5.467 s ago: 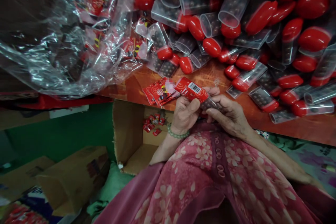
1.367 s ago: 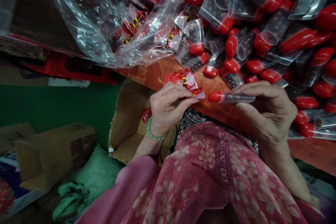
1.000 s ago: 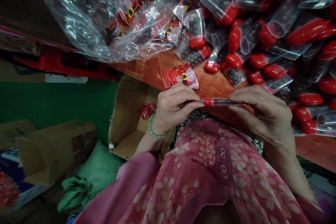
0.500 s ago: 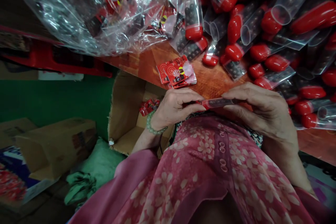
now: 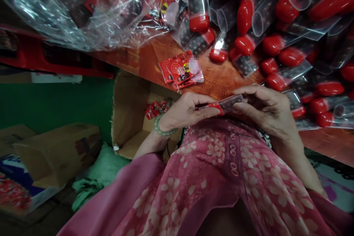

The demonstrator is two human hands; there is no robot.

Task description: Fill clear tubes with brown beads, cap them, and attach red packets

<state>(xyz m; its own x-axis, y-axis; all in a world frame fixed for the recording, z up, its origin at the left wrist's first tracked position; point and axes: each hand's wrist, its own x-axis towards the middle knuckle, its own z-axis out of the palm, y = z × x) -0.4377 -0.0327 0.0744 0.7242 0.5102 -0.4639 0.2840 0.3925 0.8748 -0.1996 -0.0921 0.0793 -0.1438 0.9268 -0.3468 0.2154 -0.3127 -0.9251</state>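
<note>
**Item 1:** clear plastic tube [image 5: 233,103] w/ red cap [image 5: 212,108], dark round contents, prob. sweets. Position: btwn both hands, held across body, just above lap, at near edge of table [image 5: 221,81].

**Hands:** L hand [image 5: 188,110] in narrow pinch on capped end, thumb + fingers closed around it. R hand [image 5: 262,108] also narrow, fingertips on clear end. Grip at opposite ends apparently for steadying tube in line; exact finger contact partly hidden. Green bead bracelet [image 5: 163,127] on L wrist.

**Nearby:** heap of matching red-capped tubes [image 5: 276,44] on table, right of and beyond R hand, within easy reach. Small stack of red printed sachets [image 5: 179,72] just beyond L hand, close at hand on bare tabletop. Clear plastic bag [image 5: 55,7] w/ red packets, slumped against far side of heap.

**Below table edge:** open cardboard box [image 5: 129,114] by L forearm, few red sachets [image 5: 155,110] inside, placed for reach from lap. Flap stands up btwn box and green wall. Pink floral garment [image 5: 221,177] across lap, directly under tube. Cardboard cartons [image 5: 55,151] + green cloth [image 5: 99,166] on floor, lower left.
</note>
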